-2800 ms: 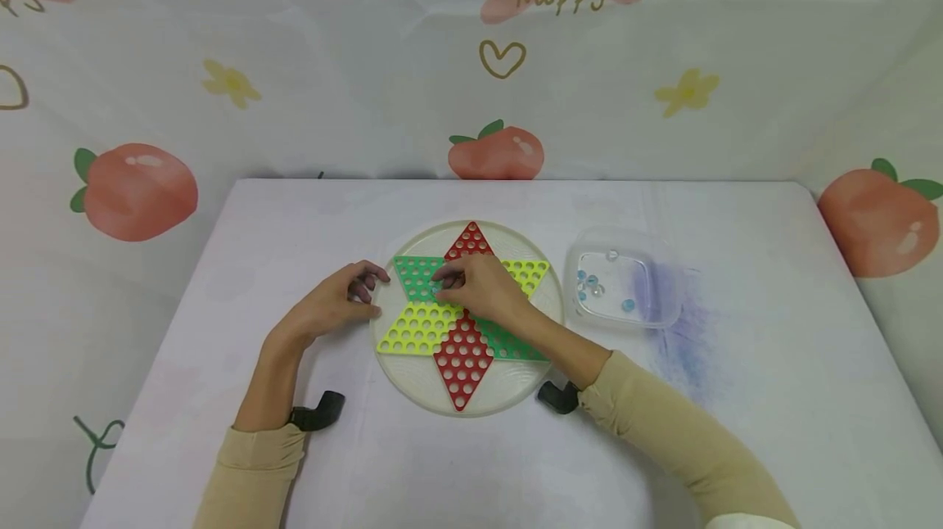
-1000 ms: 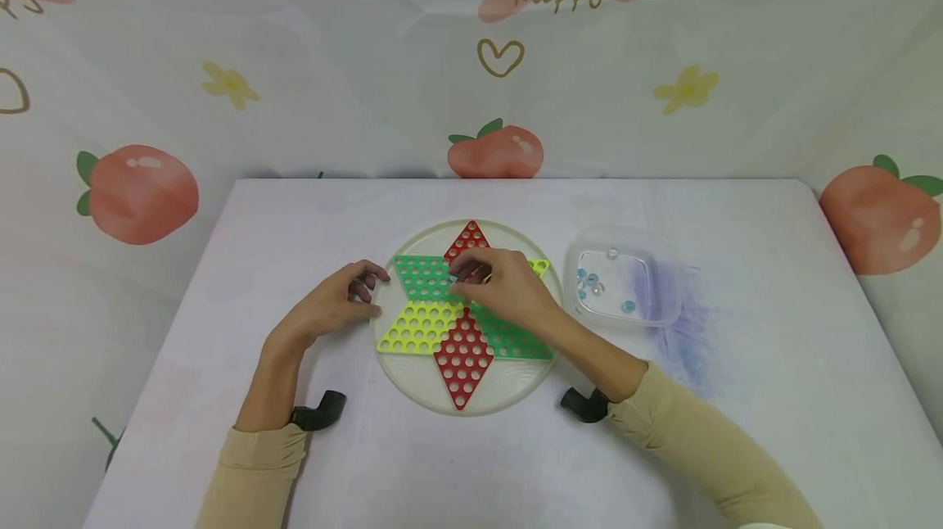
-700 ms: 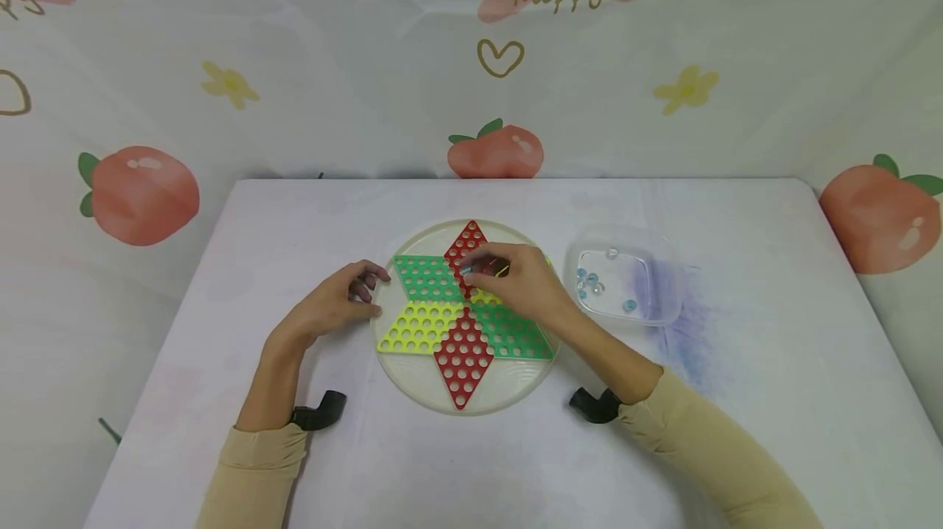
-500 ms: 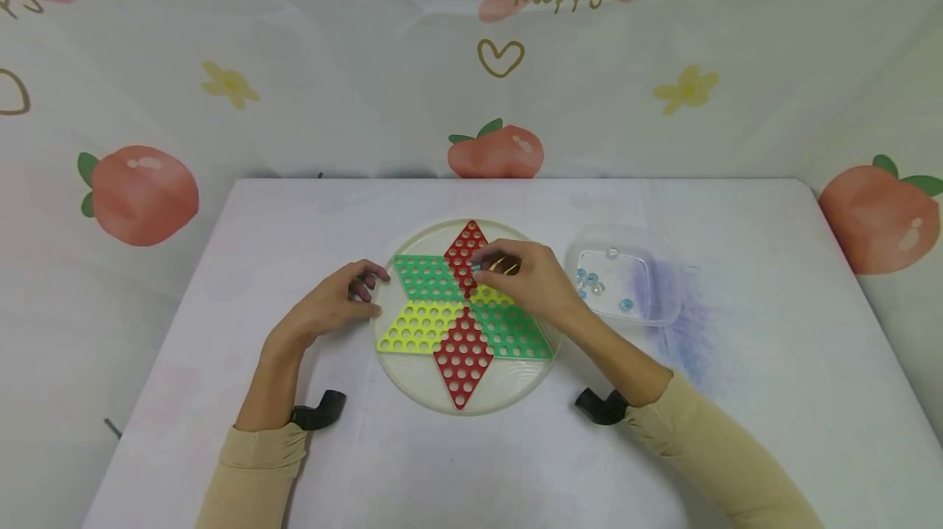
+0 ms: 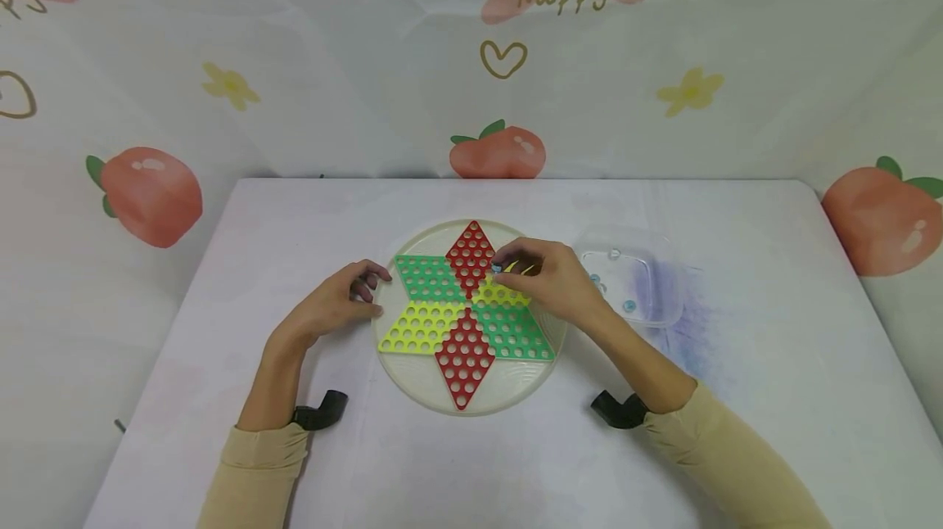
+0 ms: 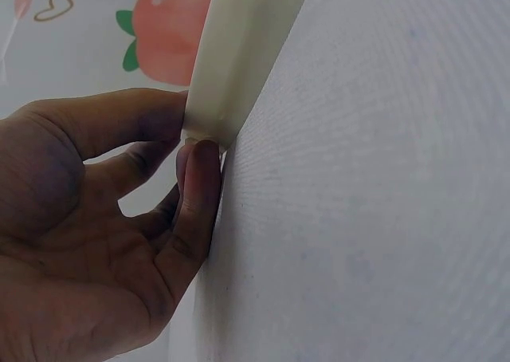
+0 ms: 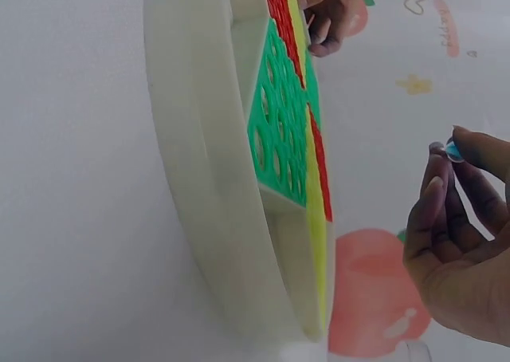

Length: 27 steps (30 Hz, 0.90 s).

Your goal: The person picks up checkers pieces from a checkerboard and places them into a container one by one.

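1. Since a few seconds back, my right hand (image 5: 548, 279) has slid off the middle of the board toward the right, away from the green point and over to the yellow one near the tub.
2. It's pinching a little blue marble (image 5: 497, 269) between thumb and fingertip, lifted just above the board. The right wrist view shows it clearly at my fingertips (image 7: 453, 150), clear of the holes.
3. My left hand (image 5: 335, 304) hasn't budged. Fingers are pressed against the left rim of the star board (image 5: 464, 386), thumb on top and fingers under the edge, keeping it steady.
4. The clear plastic tub (image 5: 666, 304) sits just right of the board with a handful of blue marbles in it.
5. Best guess at the step: I'm mid-carry, marble lifted off the board and heading for the tub.
6. Next move, I reckon, needs a short swing right, clearing the tub's near wall, then letting go low inside so the marble doesn't bounce out. The pinch has to stay firm, since it's small, round and slippery.
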{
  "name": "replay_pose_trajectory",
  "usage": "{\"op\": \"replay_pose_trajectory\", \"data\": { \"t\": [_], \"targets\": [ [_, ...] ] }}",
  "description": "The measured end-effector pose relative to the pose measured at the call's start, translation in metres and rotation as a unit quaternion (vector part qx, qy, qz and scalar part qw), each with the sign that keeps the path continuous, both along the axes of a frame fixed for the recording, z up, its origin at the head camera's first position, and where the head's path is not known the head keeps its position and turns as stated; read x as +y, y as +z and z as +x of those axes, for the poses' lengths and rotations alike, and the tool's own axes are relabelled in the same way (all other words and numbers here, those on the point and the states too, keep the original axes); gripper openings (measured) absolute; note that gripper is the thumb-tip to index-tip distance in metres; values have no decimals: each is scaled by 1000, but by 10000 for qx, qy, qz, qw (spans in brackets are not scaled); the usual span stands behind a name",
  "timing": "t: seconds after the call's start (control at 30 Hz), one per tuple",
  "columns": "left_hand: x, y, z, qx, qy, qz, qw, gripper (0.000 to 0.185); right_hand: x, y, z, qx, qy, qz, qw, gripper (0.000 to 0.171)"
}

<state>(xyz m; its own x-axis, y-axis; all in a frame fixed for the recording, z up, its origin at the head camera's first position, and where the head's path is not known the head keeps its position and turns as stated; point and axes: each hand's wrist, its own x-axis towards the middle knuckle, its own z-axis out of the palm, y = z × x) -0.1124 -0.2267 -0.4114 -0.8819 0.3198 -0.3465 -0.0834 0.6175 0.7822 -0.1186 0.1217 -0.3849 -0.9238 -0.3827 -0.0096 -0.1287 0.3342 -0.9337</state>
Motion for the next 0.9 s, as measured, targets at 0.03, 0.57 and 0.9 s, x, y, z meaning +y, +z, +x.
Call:
{"op": "replay_pose_trajectory", "data": {
  "t": [0.03, 0.57, 0.9],
  "targets": [
    [0, 0, 0, 5, -8, 5, 10000, 46, 2, 1, 0, -21, -24, 9, 10000, 20],
    [1, 3, 2, -27, 41, 53, 10000, 47, 41, 6, 4, -24, -500, -29, 9987, 21],
    [1, -1, 0, 54, 16, 48, 10000, 48, 62, 6, 7, 73, -796, 22, 9968, 23]
  ]
}}
